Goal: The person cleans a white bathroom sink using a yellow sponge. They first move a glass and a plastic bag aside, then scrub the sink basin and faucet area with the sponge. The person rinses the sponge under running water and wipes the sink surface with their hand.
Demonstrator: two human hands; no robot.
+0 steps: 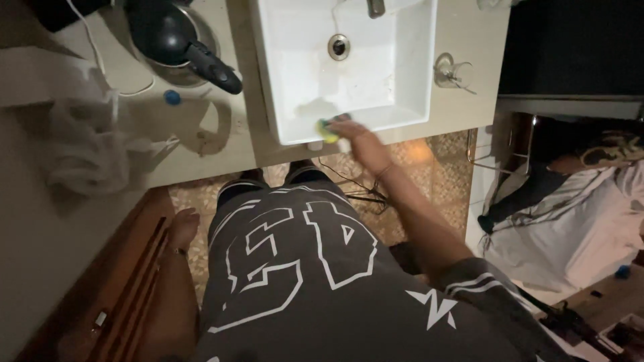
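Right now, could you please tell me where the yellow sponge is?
In the head view, the yellow sponge sits under the right hand, on the near edge of the white sink.

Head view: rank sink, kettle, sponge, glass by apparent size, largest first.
1. White sink
2. Black kettle
3. Clear glass
4. Yellow-green sponge, partly hidden under the right hand, so unsure against the glass.

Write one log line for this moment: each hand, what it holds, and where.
right hand: holds yellow sponge at sink front edge | left hand: hangs at side, holds nothing | kettle: on counter
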